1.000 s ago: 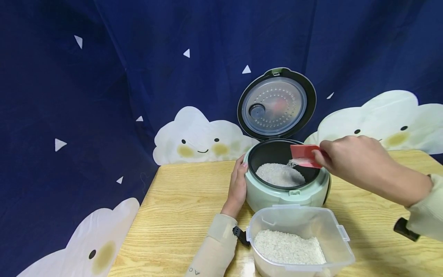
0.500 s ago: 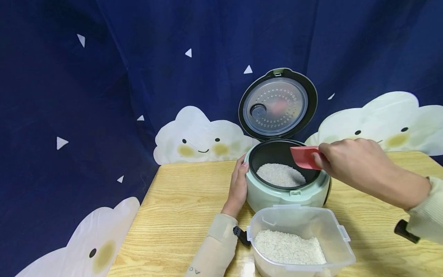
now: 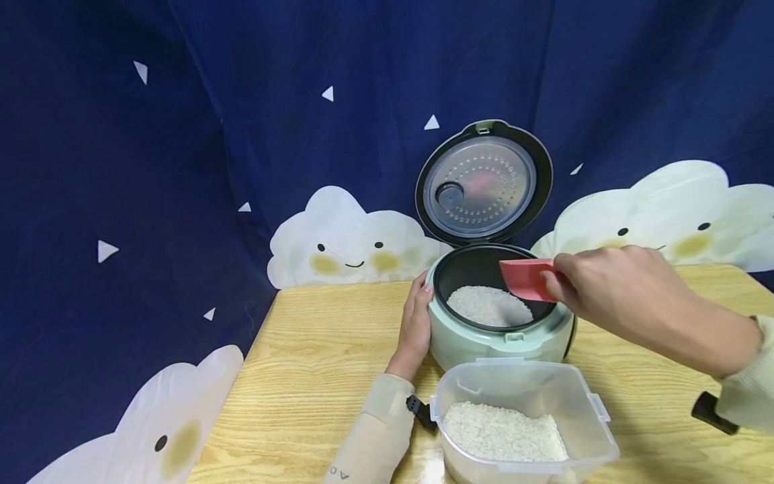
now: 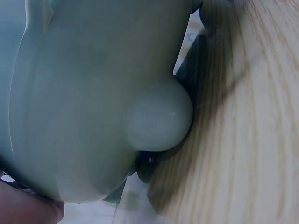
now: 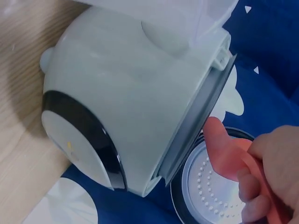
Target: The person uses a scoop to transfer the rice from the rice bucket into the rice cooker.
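Observation:
My right hand (image 3: 629,289) grips a pink scoop (image 3: 527,278), tipped over the right rim of a pale green rice cooker (image 3: 484,353). In the right wrist view, fingers and thumb wrap the scoop's handle (image 5: 264,184). A mound of white rice (image 3: 488,306) lies in the cooker's dark inner pot (image 3: 468,265). My left hand (image 3: 416,326) rests along the cooker's left side, fingers stretched out and thumb by the rim. In the left wrist view the cooker's body (image 4: 88,102) fills much of the frame, and only a bit of the hand (image 4: 30,205) shows.
A clear plastic container (image 3: 583,430) with rice stands in front of the cooker, close to its body. The cooker's lid (image 3: 484,181) stands raised at the back. Behind the wooden table (image 3: 326,349) hangs a dark blue curtain (image 3: 338,54) with cloud prints.
Rice was falling from the scoop a second ago; the stream has stopped. The scoop has tipped over and shifted slightly left and down over the pot. My left hand has stayed in place.

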`<action>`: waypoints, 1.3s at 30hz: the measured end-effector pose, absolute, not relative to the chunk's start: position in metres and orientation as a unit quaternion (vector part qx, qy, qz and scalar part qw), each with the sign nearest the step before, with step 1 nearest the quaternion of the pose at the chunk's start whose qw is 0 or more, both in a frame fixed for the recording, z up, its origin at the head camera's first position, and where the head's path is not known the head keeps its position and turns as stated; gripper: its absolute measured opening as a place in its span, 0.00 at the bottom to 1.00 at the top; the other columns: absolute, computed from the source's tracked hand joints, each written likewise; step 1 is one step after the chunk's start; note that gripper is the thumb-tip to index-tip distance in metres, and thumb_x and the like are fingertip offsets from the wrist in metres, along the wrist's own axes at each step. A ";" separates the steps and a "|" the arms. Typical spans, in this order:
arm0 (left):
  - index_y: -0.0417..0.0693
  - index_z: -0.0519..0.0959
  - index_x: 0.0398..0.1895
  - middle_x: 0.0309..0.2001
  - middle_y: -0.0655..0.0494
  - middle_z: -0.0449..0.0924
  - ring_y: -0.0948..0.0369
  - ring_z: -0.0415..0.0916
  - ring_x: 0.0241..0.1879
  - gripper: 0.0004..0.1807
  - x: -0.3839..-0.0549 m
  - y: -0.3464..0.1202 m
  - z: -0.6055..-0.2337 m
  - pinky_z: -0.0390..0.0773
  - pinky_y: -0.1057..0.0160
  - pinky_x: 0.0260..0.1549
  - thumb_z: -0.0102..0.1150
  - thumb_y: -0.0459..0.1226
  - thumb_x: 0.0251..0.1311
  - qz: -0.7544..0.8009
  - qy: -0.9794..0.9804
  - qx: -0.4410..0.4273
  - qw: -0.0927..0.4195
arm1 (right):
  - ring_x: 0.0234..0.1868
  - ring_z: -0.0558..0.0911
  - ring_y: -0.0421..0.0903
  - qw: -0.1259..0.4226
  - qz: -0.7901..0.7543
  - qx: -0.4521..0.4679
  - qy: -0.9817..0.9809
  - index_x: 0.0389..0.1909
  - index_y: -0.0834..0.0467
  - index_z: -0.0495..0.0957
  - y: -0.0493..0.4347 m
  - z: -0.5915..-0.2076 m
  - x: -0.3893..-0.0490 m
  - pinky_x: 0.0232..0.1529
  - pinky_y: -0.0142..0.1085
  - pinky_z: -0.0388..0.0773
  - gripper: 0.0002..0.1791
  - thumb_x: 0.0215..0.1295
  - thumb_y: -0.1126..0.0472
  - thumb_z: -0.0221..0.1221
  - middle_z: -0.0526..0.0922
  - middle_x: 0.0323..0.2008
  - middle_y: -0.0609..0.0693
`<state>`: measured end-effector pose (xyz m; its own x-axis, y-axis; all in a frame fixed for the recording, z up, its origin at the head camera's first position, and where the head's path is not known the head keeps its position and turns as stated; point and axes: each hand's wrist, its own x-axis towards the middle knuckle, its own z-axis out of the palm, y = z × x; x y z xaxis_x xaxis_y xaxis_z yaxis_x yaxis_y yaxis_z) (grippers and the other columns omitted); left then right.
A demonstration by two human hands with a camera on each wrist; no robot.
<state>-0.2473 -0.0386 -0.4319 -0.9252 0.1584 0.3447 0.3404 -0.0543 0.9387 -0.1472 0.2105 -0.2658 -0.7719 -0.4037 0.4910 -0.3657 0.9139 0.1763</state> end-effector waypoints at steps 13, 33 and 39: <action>0.57 0.66 0.76 0.75 0.55 0.70 0.55 0.65 0.75 0.29 -0.245 -0.038 -0.432 0.58 0.49 0.79 0.34 0.48 0.75 -0.702 -0.686 -0.178 0.061 | 0.13 0.59 0.37 0.323 -0.023 0.251 -0.912 0.15 0.50 0.68 0.202 -0.276 -0.125 0.15 0.31 0.53 0.16 0.56 0.55 0.64 0.71 0.12 0.42; 0.56 0.67 0.76 0.75 0.55 0.70 0.56 0.64 0.76 0.29 -0.246 -0.038 -0.431 0.58 0.49 0.79 0.34 0.47 0.76 -0.705 -0.683 -0.178 0.061 | 0.15 0.58 0.29 0.297 -0.009 0.274 -0.915 0.17 0.43 0.73 0.190 -0.279 -0.088 0.17 0.26 0.56 0.18 0.67 0.46 0.60 0.71 0.13 0.33; 0.56 0.67 0.76 0.75 0.55 0.70 0.55 0.65 0.75 0.29 -0.245 -0.038 -0.431 0.58 0.49 0.79 0.34 0.48 0.76 -0.707 -0.683 -0.175 0.059 | 0.17 0.53 0.27 0.288 -0.003 0.289 -0.913 0.15 0.40 0.68 0.189 -0.285 -0.081 0.18 0.25 0.52 0.22 0.72 0.42 0.55 0.64 0.14 0.29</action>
